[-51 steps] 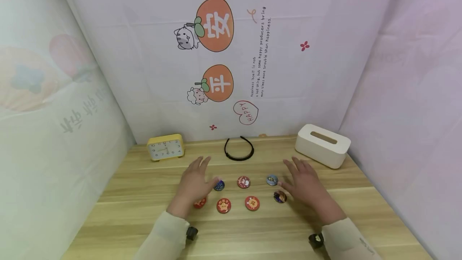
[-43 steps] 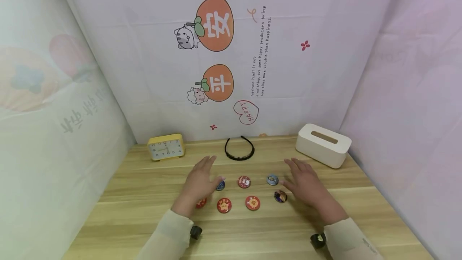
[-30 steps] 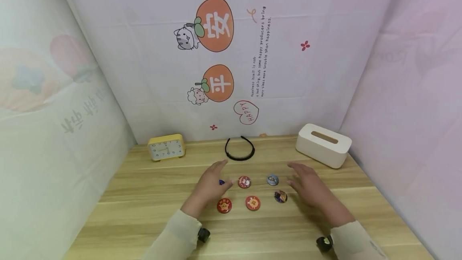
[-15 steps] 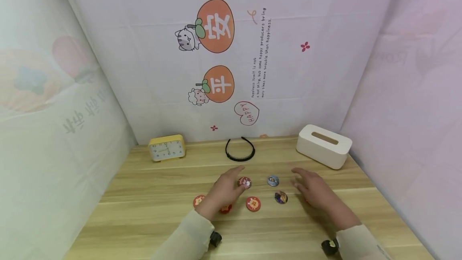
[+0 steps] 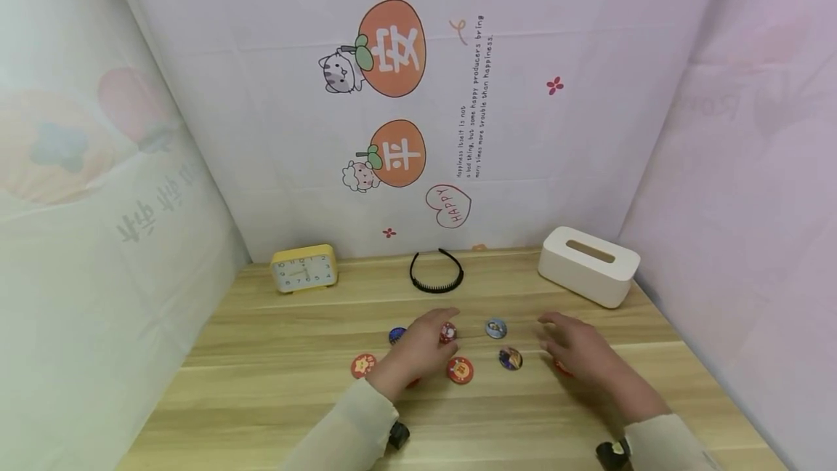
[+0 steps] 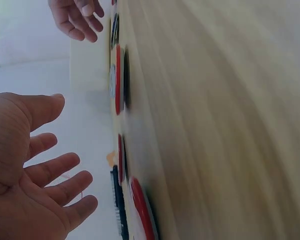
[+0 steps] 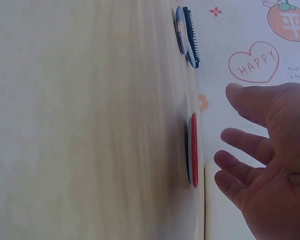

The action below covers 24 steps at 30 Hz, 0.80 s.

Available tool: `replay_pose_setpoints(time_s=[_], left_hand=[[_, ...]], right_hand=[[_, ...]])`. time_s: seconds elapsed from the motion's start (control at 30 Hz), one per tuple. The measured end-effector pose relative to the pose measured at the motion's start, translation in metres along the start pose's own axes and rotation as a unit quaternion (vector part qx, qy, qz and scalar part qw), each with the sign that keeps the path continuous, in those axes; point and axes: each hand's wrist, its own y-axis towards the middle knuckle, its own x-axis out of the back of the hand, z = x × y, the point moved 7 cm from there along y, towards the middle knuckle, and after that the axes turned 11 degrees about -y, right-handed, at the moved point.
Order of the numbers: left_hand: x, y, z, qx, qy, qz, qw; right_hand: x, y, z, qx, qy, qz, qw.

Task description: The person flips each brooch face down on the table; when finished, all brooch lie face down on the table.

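Note:
Several round pin badges lie flat on the wooden table. My left hand (image 5: 423, 344) hovers over the middle ones with fingers spread, partly covering a red badge (image 5: 448, 332) and another red one under its wrist. Left of it are a red star badge (image 5: 363, 365) and a dark blue badge (image 5: 396, 335); an orange-red badge (image 5: 460, 370) lies just in front. My right hand (image 5: 578, 347) is held with relaxed fingers above a red badge (image 5: 562, 367), mostly hidden. Between the hands lie a light blue badge (image 5: 495, 328) and a dark picture badge (image 5: 511, 358). Both palms hold nothing.
A yellow alarm clock (image 5: 304, 269) stands at the back left of the table (image 5: 497, 427). A black toothed headband (image 5: 437, 288) lies at the back middle, and a white tissue box (image 5: 588, 267) at the back right. Printed white cloth (image 5: 523, 144) walls the sides and back.
My left hand has moved right across the badges, uncovering the red star badge and the dark blue one. The right hand has drifted right and nearer, and a red badge now shows under it.

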Motion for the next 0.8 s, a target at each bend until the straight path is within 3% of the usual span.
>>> replay_pose_setpoints(time_s=[0.27,0.8], left_hand=[[-0.016,0.008,-0.011,-0.023,0.005,0.015,0.9996],[-0.034,0.02,-0.017,-0.019,-0.013,0.023,0.9995]], right_hand=[[0.002,-0.005,-0.006,0.002,0.008,-0.009,0.9999],[0.006,-0.014,-0.019,-0.013,0.03,0.012,0.9994]])
